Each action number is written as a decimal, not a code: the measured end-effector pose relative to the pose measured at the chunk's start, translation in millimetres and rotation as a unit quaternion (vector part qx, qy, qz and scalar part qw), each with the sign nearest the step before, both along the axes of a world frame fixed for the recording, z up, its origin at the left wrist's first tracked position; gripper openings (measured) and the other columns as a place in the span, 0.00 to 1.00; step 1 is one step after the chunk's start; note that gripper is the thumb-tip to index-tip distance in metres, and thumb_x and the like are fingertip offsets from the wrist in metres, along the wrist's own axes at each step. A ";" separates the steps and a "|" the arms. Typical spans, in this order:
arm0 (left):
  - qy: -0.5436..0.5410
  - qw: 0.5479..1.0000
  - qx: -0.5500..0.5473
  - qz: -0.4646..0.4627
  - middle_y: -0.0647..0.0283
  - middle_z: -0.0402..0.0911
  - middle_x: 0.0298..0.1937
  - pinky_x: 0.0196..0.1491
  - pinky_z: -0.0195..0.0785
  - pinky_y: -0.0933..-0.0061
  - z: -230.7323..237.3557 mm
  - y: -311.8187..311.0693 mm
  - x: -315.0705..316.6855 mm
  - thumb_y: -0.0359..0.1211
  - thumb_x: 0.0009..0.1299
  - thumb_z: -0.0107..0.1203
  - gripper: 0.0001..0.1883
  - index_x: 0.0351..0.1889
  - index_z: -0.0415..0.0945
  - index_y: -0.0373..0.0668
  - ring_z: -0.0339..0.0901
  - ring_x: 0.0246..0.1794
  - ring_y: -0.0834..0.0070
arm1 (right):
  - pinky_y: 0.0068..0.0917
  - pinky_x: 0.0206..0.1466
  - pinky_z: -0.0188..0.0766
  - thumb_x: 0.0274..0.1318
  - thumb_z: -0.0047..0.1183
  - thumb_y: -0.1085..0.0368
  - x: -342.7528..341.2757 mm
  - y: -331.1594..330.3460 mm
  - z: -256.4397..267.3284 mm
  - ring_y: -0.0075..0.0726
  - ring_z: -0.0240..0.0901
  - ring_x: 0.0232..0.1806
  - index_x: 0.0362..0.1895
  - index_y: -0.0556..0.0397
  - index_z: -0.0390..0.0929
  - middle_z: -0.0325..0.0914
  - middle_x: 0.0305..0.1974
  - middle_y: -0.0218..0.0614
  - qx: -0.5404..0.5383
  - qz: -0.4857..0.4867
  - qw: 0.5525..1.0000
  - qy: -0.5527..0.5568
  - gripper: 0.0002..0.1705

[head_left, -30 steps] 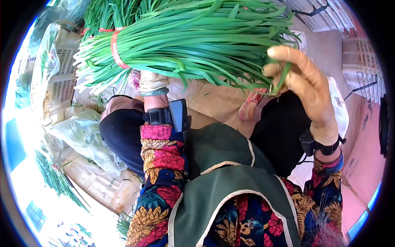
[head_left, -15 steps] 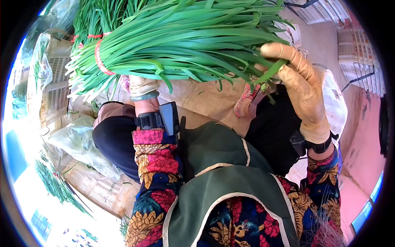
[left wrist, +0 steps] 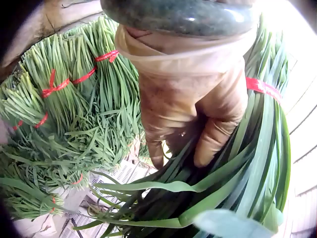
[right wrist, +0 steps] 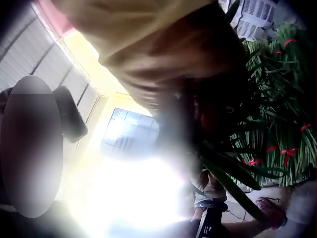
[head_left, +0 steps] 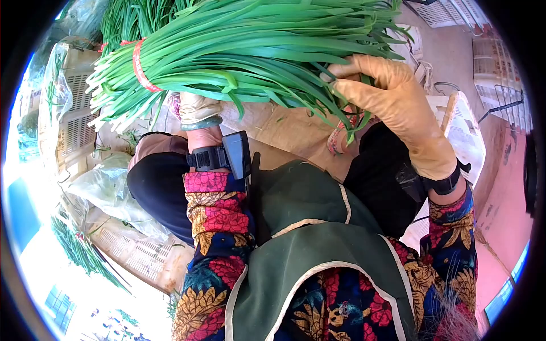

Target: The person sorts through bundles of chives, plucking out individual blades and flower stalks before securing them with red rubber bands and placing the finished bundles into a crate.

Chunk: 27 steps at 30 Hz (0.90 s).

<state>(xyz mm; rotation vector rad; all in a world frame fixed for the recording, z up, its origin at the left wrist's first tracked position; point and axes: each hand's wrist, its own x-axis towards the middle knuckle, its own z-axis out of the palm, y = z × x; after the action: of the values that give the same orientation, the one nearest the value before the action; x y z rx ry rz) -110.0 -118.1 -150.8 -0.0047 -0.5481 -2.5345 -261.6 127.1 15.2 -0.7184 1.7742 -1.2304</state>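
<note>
A thick bundle of long green leaves lies across the top of the head view, its pale stem ends at the left, tied with a red band. From beneath, near that band, my gloved left hand holds the bundle; in the left wrist view the fingers of the left hand curl into the leaves. At the leaf tips on the right, my gloved right hand pinches leaves between thumb and fingers. The right wrist view shows the right hand dark and blurred, its fingertips hard to make out.
Several more red-tied bundles stand behind the held one. Plastic crates and a clear bag are at the left. More crates stand at the right, and a white container is beside the right arm.
My right hand has moved left and closer in to the leaf tips; the loose leaf end seen at its fingers before no longer sticks up there. The bundle and left hand have shifted slightly left.
</note>
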 end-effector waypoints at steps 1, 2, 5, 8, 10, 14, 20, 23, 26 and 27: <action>-0.002 1.000 0.000 0.000 0.54 0.77 0.59 0.60 0.72 0.57 -0.5 -0.3 -1.0 0.34 0.70 0.59 0.26 0.64 0.68 0.38 0.77 0.56 0.59 | 0.19 0.36 0.71 0.63 0.61 0.67 0.5 -2.1 -0.9 0.19 0.73 0.32 0.52 0.59 0.82 0.82 0.34 0.28 0.020 -0.010 1.000 0.011 0.15; -0.003 1.000 0.000 0.000 0.54 0.77 0.59 0.60 0.72 0.57 -1.1 -0.2 -0.1 0.34 0.70 0.59 0.25 0.64 0.69 0.38 0.77 0.56 0.59 | 0.20 0.35 0.72 0.63 0.61 0.66 1.7 -5.2 -2.1 0.22 0.74 0.30 0.51 0.57 0.82 0.82 0.31 0.30 0.039 -0.020 0.999 0.020 0.14; -0.007 1.000 -0.004 0.003 0.54 0.78 0.59 0.59 0.72 0.57 -0.4 1.0 1.4 0.34 0.70 0.58 0.25 0.64 0.69 0.38 0.77 0.56 0.59 | 0.24 0.34 0.71 0.62 0.59 0.67 6.3 -2.1 2.3 0.27 0.75 0.28 0.51 0.56 0.83 0.83 0.31 0.34 0.029 0.042 0.971 0.234 0.14; -0.001 1.000 0.001 0.003 0.54 0.78 0.59 0.59 0.72 0.57 -1.1 -0.8 1.3 0.34 0.70 0.58 0.24 0.63 0.69 0.38 0.77 0.56 0.59 | 0.29 0.35 0.71 0.61 0.57 0.68 14.2 1.3 22.1 0.35 0.76 0.30 0.50 0.56 0.83 0.82 0.33 0.38 -0.014 0.115 0.892 0.437 0.13; -0.003 1.000 0.001 0.003 0.54 0.78 0.58 0.59 0.72 0.57 -1.8 -0.3 0.6 0.33 0.70 0.58 0.24 0.63 0.69 0.38 0.77 0.55 0.59 | 0.34 0.38 0.71 0.59 0.57 0.69 17.1 -1.6 35.9 0.42 0.77 0.31 0.45 0.55 0.84 0.83 0.34 0.40 -0.048 0.121 0.870 0.476 0.10; 0.003 1.000 0.005 0.000 0.54 0.78 0.58 0.58 0.72 0.58 -0.2 1.4 -1.6 0.33 0.70 0.57 0.23 0.62 0.70 0.38 0.77 0.55 0.59 | 0.33 0.38 0.71 0.59 0.58 0.68 5.8 -4.3 24.6 0.40 0.75 0.30 0.44 0.56 0.83 0.81 0.31 0.37 -0.015 0.168 0.880 0.443 0.10; 0.001 1.000 0.006 0.002 0.54 0.78 0.57 0.58 0.72 0.58 -3.0 3.0 -0.3 0.32 0.71 0.57 0.22 0.62 0.71 0.38 0.77 0.55 0.59 | 0.18 0.26 0.60 0.66 0.56 0.66 3.4 -12.9 -7.7 0.14 0.63 0.24 0.47 0.60 0.82 0.71 0.25 0.21 0.008 0.050 0.999 -0.007 0.11; 0.001 1.000 0.007 0.003 0.54 0.78 0.57 0.58 0.71 0.58 -3.8 4.7 -3.9 0.32 0.71 0.56 0.21 0.61 0.71 0.38 0.77 0.54 0.59 | 0.18 0.28 0.63 0.66 0.56 0.67 6.2 -16.5 -8.7 0.15 0.67 0.26 0.48 0.60 0.81 0.76 0.26 0.21 0.057 0.012 0.998 -0.010 0.11; 0.000 1.000 0.006 0.004 0.54 0.78 0.57 0.57 0.71 0.58 -2.9 5.8 -6.8 0.32 0.71 0.56 0.21 0.61 0.71 0.38 0.77 0.54 0.59 | 0.18 0.38 0.73 0.65 0.57 0.69 20.8 -17.9 -3.8 0.20 0.74 0.33 0.48 0.62 0.80 0.81 0.32 0.29 -0.097 -0.016 0.990 0.101 0.11; 0.003 1.000 0.006 0.003 0.54 0.78 0.57 0.57 0.71 0.58 -1.3 5.8 -8.2 0.32 0.71 0.56 0.20 0.61 0.71 0.38 0.77 0.54 0.59 | 0.18 0.42 0.74 0.66 0.56 0.70 20.1 -15.6 -8.1 0.21 0.75 0.37 0.50 0.61 0.80 0.82 0.37 0.30 -0.124 -0.011 0.987 0.101 0.11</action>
<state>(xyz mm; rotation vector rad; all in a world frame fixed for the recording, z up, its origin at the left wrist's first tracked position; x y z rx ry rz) -118.2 -112.3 -152.0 -0.0058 -0.5289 -2.5312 -241.5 111.5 7.2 -0.9983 1.8117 -1.4518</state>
